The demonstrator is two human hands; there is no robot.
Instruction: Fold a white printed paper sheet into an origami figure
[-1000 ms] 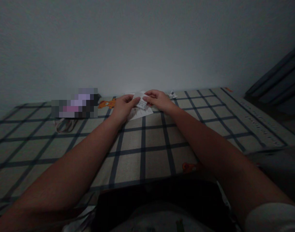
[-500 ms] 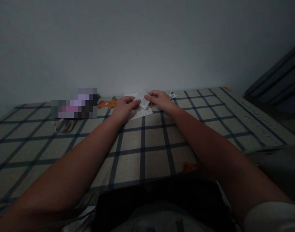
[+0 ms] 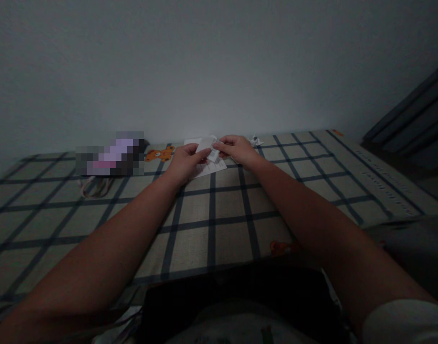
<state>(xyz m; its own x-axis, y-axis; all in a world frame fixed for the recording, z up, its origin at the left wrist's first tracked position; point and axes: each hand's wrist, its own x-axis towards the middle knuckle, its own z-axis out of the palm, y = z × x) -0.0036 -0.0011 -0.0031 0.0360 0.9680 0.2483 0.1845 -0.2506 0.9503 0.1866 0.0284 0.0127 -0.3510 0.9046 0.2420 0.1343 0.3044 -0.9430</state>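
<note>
Between my two hands is a small white piece of paper [image 3: 205,143] with dark print on part of it. My left hand [image 3: 186,160] pinches its left side between thumb and fingers. On the right side, my right hand [image 3: 236,148] grips the paper's edge with thumb and fingertips. Under the hands lies a larger white printed sheet [image 3: 214,167], partly covered by them. A crumpled scrap of paper [image 3: 255,140] rests just behind my right hand.
The checked tablecloth [image 3: 193,239] with bear prints covers the table up to the pale wall [image 3: 219,67]. To the left lies a pixel-blurred purple and pink object [image 3: 114,153], with a looped cord [image 3: 97,188] in front. Dark folded cloth [image 3: 416,119] hangs at the right.
The small paper has shifted and tilted slightly between my fingers, and its printed part looks more folded. Both hands stay in nearly the same place.
</note>
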